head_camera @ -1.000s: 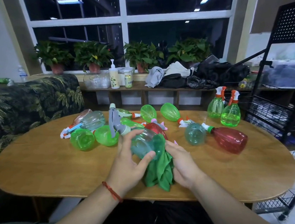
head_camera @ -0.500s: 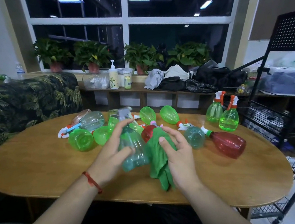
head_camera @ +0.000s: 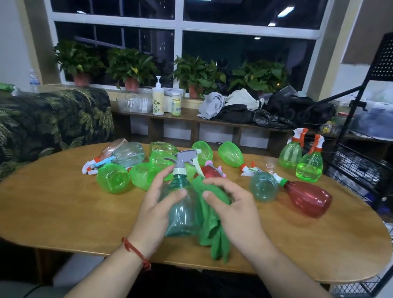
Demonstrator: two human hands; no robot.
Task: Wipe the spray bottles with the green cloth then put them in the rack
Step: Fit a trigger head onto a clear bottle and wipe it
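left hand (head_camera: pixel 153 210) grips the teal bottle (head_camera: pixel 182 206), now turned upright; right hand (head_camera: pixel 234 208) clutches the green cloth (head_camera: pixel 214 230) against its right side, so wiping continues.

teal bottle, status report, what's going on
Left hand grips teal bottle, upright. Right hand holds green cloth against its side. Red bottle lies between it and the rack.

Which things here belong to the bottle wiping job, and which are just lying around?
Job: teal spray bottle, green cloth, left hand, right hand, green spray bottles, red spray bottle, black rack.
Lying about: potted plants, pump bottle, pile of clothes, patterned sofa.
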